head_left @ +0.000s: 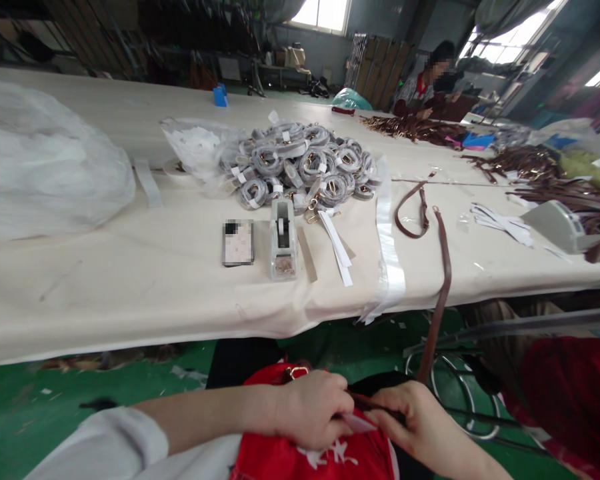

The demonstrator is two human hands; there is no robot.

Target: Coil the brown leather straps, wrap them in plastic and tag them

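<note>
Low over my lap, my left hand (313, 408) is closed around a brown leather strap (364, 400), a gold clasp (297, 372) showing just above its wrist side. My right hand (417, 420) pinches the same strap a little further right. Between the two hands a pale, thin piece (360, 423) sticks out from my left fingers; whether it is paper or plastic I cannot tell. Another stretch of brown strap (443, 280) runs from the table over its edge down behind my right hand. Whether it joins the held part is hidden.
On the cream-covered table (130, 287) stand a tape dispenser (283, 250), white paper strips (336, 243) and a heap of coiled grey straps (305, 163). A plastic bag (45, 167) lies left, brown straps (520, 163) right. A co-worker (425, 83) is across the table; a red-clad person (575, 387) is close right.
</note>
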